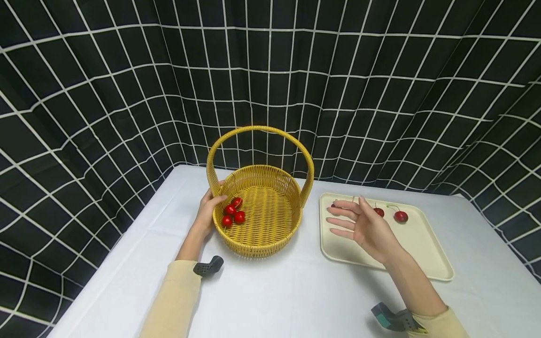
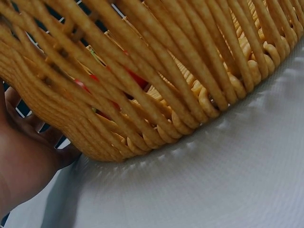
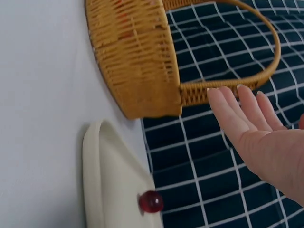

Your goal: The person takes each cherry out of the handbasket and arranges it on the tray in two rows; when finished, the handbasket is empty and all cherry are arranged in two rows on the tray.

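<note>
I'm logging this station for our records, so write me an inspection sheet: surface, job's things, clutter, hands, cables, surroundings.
Surface: white cloth beneath everything.
Job's things: basket, handle upright, four cherries inside at its left; tray to its right, with at least two more cherries and another partly hidden.
Clutter: nothing seen.
Hands: left hand grips the basket's left side; right hand is raised over the tray, fingers extended.
Cables: nothing seen.
Surroundings: black curtain with white grid lines.

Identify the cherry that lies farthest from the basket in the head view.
The rightmost cherry on the cream tray, its stem arching leftward; the other visible cherries lie closer to the basket or inside it.
</note>
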### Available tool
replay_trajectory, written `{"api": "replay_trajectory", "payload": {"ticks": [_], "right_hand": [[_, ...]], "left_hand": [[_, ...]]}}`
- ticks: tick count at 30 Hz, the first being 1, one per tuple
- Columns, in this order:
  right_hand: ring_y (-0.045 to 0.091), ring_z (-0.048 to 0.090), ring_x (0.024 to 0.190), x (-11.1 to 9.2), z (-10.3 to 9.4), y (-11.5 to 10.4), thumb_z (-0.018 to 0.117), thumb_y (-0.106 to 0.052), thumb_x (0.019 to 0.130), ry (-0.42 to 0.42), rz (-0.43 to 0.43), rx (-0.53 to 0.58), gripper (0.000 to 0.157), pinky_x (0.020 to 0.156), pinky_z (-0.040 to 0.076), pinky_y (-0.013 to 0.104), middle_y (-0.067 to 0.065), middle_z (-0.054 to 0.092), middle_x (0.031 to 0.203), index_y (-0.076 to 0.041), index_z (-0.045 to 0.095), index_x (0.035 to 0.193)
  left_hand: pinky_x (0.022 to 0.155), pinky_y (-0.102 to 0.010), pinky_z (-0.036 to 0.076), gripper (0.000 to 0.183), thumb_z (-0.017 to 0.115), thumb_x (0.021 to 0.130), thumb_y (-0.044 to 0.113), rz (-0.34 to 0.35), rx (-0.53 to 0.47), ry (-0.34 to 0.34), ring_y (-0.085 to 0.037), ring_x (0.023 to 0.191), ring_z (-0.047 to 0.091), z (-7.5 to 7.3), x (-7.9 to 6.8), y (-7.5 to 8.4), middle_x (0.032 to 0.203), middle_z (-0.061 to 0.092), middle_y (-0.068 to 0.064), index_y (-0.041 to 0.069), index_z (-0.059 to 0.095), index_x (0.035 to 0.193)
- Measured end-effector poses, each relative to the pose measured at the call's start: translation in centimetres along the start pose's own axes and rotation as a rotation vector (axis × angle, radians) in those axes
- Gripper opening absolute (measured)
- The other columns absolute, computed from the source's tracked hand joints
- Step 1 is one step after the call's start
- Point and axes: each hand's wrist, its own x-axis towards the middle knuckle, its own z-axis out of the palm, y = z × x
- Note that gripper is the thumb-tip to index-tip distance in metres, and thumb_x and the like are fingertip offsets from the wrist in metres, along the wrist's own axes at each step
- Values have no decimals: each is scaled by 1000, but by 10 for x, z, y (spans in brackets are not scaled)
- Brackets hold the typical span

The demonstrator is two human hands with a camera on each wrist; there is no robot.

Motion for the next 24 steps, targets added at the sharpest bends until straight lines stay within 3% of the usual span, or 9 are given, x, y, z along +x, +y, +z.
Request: {"api": "replay_trajectory", "payload": {"ticks": [11, 18, 24], "right_hand": [[29, 57, 113, 22, 36, 0, 25, -37, 105, 2, 61, -114, 46, 91, 48, 45, 12, 57, 126, -6, 52, 125], [28, 57, 112, 42, 56, 2, 28, -39, 104, 26, 88, -131, 53, 91, 48, 44, 12, 56, 125, 5, 42, 131], [28, 57, 110, 61, 70, 9, 29, -36, 105, 68, 108, -105, 57, 92, 48, 43, 21, 51, 127, 11, 33, 136]], "left_hand": [[110, -38, 26, 55, 50, 92, 7, 1, -2, 4, -25, 134, 33, 0, 1, 0, 148, 32, -9, 10, 37, 145], [111, -38, 24, 56, 50, 93, 7, 3, -10, -6, -25, 135, 31, -1, 2, -3, 149, 31, -8, 12, 35, 146], [111, -38, 24, 57, 50, 93, 6, 9, -25, -12, -25, 135, 31, -1, 2, -4, 150, 32, -9, 13, 35, 147]]}}
